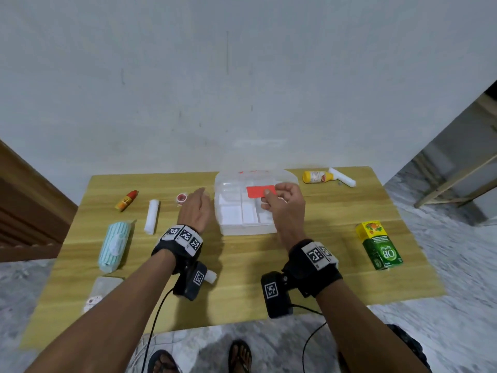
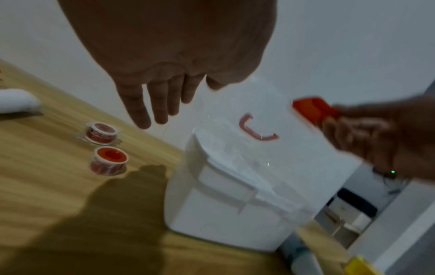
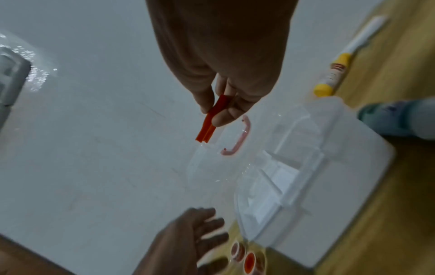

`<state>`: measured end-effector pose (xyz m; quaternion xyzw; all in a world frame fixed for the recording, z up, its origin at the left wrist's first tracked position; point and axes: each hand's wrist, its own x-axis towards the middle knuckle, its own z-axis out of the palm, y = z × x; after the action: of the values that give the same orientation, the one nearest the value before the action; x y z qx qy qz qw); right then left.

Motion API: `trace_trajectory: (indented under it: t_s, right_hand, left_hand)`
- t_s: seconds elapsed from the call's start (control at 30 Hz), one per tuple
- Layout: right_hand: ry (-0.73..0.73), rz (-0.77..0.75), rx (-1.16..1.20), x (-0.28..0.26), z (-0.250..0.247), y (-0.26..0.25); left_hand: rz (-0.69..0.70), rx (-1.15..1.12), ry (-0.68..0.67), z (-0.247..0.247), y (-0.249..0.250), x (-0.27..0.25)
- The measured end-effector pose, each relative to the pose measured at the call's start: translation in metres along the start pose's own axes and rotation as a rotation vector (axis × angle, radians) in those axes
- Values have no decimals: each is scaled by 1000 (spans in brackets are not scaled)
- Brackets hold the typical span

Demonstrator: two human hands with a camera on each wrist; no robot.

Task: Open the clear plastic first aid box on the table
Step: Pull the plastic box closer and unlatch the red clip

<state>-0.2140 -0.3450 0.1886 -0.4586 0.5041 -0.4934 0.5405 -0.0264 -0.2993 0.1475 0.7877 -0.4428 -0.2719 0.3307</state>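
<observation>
The clear plastic first aid box [image 1: 242,222] stands in the middle of the wooden table [image 1: 269,265]. Its transparent lid [image 1: 282,176] is tilted up off the base, and white divided compartments show inside. My right hand [image 1: 269,196] pinches the red latch [image 1: 260,191] on the lid's front edge between thumb and fingers; the same pinch [image 3: 223,109] shows in the right wrist view. A red handle [image 2: 256,130] shows through the lid. My left hand [image 1: 199,195] hovers just left of the box with its fingers [image 2: 150,104] straight and spread, touching nothing.
Two red tape rolls [image 2: 101,133] lie left of the box. Further left are a gauze roll [image 1: 152,216], an orange tube [image 1: 127,201] and a striped wipes pack [image 1: 115,246]. A yellow bottle [image 1: 317,176] and white roll [image 1: 343,176] lie back right, a green carton [image 1: 377,244] right.
</observation>
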Motion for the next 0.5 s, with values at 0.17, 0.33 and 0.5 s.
trace_trajectory:
  t_s: [0.17,0.33,0.5]
  right_hand:
    - [-72,-182,-237,31,10,-17]
    - [-118,-243,-738,79,23,-31]
    - [-160,-259,-1014,112,39,-52]
  left_hand:
    - [19,242,-247,13,-16,3]
    - [67,266,-245,20,-18,2]
    - [38,291,-249,24,-23,3]
